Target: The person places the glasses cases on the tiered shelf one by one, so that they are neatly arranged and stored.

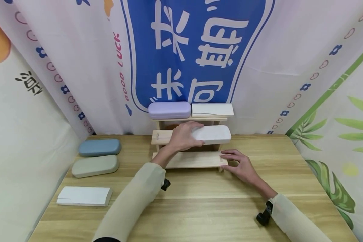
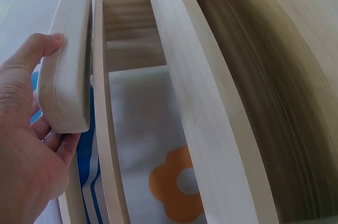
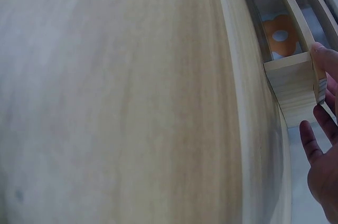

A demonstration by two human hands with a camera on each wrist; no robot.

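A rounded white glasses case (image 1: 215,133) is in my left hand (image 1: 184,136), over the right part of the middle tier of a wooden stepped stand (image 1: 190,160). The left wrist view shows the thumb on one side of the case (image 2: 74,65) and fingers curled beneath its near end. My right hand (image 1: 241,169) pinches the right end of the lowest tier. In the right wrist view, the thumb and a finger meet that board end of the stand (image 3: 290,78). A lilac glasses case (image 1: 169,110) and a white flap-style case (image 1: 212,110) sit side by side on the top tier.
On the table's left side lie a blue case (image 1: 99,148), a grey-green case (image 1: 95,166) and another white flap case (image 1: 84,196). A printed curtain (image 1: 260,84) hangs behind the stand. The wooden table (image 1: 199,208) extends in front.
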